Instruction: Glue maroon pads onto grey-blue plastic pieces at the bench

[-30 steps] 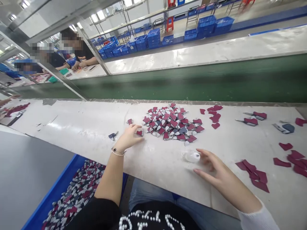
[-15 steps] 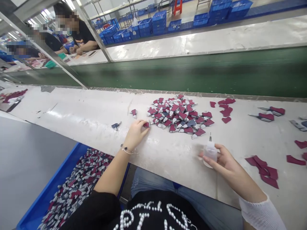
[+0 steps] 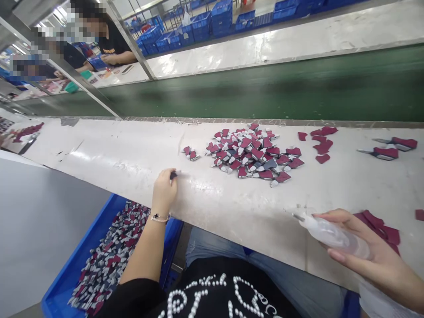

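Your left hand (image 3: 164, 190) has now taken the small dark piece (image 3: 173, 175), pinched between nearly closed fingers, left of the pile (image 3: 253, 153). Your right hand (image 3: 380, 263) is curled around the clear bottle (image 3: 341, 236) above the bench (image 3: 232, 216), so both hands are occupied.

The fingers of the left hand (image 3: 165, 182) partly hide a dark piece (image 3: 173, 175).

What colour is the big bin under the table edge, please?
The bin is blue; it shows best in the head view.
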A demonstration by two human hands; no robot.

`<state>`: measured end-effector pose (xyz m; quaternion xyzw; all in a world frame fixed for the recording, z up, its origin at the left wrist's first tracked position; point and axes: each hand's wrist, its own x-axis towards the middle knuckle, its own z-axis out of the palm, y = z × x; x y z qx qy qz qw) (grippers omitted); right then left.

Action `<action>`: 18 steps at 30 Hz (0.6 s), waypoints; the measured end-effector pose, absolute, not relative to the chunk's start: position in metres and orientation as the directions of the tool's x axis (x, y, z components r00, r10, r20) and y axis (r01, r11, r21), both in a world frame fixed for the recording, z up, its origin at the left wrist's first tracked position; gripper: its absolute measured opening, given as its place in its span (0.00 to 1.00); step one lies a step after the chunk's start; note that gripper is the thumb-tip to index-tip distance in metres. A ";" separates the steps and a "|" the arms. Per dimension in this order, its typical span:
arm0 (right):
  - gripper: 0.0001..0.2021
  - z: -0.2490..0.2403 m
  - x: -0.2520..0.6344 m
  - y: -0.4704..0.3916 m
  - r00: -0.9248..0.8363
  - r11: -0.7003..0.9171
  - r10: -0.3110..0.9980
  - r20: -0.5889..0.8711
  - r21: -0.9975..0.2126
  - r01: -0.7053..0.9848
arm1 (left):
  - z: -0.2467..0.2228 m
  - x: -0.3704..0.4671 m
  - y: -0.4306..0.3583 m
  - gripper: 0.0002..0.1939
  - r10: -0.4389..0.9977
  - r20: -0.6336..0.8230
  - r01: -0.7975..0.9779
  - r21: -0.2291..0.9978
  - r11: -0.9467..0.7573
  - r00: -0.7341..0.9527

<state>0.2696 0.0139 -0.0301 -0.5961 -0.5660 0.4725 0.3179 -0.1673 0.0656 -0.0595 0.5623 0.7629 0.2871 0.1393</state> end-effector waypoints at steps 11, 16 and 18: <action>0.17 -0.015 0.269 0.001 -0.121 -0.198 0.968 -0.222 -0.963 0.180 | -0.060 -0.001 0.039 0.21 0.852 -0.405 -0.217 0.847 0.486 0.331; 0.21 -0.017 0.275 0.002 -0.247 -0.218 0.945 -0.215 -0.976 0.013 | -0.070 0.013 0.032 0.26 0.828 -0.317 -0.246 0.852 0.463 0.462; 0.18 -0.022 0.277 0.008 -0.364 -0.162 0.920 -0.147 -0.987 -0.011 | -0.072 0.011 0.032 0.28 0.831 -0.294 -0.159 0.899 0.408 0.472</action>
